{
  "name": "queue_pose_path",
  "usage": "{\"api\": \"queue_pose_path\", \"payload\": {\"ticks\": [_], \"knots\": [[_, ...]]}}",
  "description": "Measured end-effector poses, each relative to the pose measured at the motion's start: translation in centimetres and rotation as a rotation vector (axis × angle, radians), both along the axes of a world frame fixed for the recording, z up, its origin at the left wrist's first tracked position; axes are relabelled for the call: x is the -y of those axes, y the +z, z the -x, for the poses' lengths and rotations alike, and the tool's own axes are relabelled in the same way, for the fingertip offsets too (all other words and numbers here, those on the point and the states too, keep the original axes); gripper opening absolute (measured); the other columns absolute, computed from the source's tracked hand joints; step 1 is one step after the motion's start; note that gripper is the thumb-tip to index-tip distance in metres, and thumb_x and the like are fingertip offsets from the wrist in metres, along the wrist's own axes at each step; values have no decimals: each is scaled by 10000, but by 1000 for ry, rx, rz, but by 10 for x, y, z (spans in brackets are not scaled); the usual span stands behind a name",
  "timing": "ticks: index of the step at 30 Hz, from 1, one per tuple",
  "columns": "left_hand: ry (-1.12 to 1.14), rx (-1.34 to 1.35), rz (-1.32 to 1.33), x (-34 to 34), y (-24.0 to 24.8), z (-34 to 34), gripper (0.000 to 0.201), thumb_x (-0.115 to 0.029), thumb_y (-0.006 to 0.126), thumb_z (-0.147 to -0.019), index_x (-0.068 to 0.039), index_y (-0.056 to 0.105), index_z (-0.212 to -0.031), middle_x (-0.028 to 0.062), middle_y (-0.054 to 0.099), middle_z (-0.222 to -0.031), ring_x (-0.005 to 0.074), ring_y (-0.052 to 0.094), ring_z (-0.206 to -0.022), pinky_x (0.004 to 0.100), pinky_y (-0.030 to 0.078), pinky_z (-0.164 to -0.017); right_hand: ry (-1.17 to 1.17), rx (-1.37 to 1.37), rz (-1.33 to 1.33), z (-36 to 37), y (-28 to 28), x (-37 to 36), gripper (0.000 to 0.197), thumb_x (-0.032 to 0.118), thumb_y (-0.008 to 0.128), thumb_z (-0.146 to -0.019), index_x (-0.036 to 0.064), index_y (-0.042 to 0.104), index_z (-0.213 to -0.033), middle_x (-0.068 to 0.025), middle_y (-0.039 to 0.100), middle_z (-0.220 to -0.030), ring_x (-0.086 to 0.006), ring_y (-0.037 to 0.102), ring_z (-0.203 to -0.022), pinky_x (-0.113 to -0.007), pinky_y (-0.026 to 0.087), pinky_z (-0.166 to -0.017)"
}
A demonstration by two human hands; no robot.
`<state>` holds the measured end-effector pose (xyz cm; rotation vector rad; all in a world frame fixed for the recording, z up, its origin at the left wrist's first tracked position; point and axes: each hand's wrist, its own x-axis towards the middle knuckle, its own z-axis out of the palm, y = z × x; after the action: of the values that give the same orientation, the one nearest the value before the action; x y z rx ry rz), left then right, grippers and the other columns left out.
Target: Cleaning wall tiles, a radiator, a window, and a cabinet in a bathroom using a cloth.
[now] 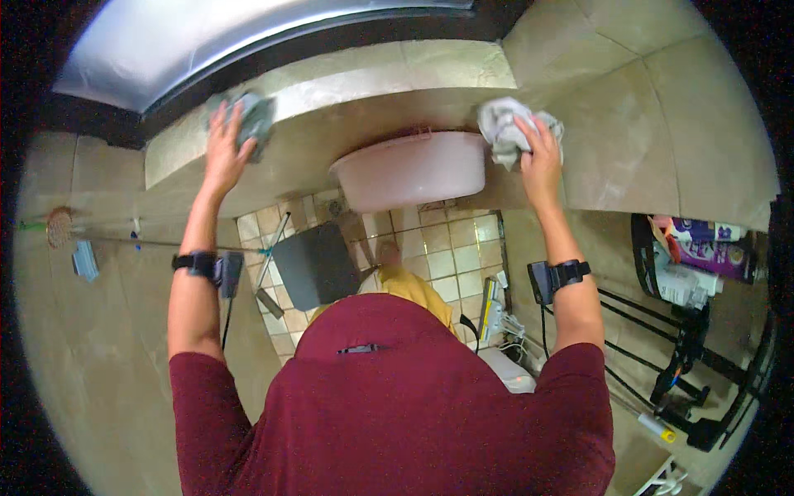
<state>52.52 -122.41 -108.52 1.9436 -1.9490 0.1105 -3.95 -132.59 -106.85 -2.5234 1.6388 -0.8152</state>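
Note:
My left hand [226, 147] presses a grey-green cloth [261, 117] against the pale tiled window ledge [347, 83]; the cloth is a little blurred. My fingers lie over its left side, with the thumb along its lower edge. Farther right, my right hand [540, 157] grips a bunched light grey cloth [503, 126] by the tiled wall beside the ledge's right end. Folds of this cloth stick out to the left of the fingers and hide part of the wall. Both arms reach forward, well apart.
Below the ledge, between my hands, stands a pale pink basin [413, 172]. A dark grey flat-topped object [316, 263] is on the tiled floor [442, 256]. The window [248, 41] is ahead. On the right, a black rack [645, 331] and colourful packages [703, 248] line the wall.

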Motion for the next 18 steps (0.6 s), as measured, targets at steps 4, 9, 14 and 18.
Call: {"api": "queue_pose_path", "payload": {"ticks": [4,9,14,18], "knots": [[-115,45,52,36,4,79,741,-184,702,-828,-251,350,-1476,143,289,-1536,387,271,-1408,458,274,-1150,225,240,132,-93,29,21,659,-102,512,-701,233,614,-1259,-99,543,-1319,-340,528,-1166,-439,416,-992],[-182,11,62,45,15,116,751,-68,663,-801,-250,366,-1466,100,340,-1519,353,304,-1404,452,302,-1141,454,63,328,-180,8,40,550,10,477,-810,274,605,-1276,-72,561,-1303,-291,562,-1109,-421,455,-919],[20,43,95,0,17,50,734,-43,660,-795,-256,392,-1445,87,365,-1503,344,337,-1386,446,333,-1120,521,51,268,-179,-12,60,589,-64,477,-768,195,608,-1281,-100,543,-1350,-299,521,-1219,-430,414,-994],[372,92,137,-66,-10,-58,674,-116,662,-828,-293,412,-1428,114,409,-1472,342,365,-1366,451,359,-1091,459,-51,308,-165,-16,63,616,22,563,-788,179,504,-1381,-118,522,-1373,-316,518,-1225,-443,402,-1010]]}}
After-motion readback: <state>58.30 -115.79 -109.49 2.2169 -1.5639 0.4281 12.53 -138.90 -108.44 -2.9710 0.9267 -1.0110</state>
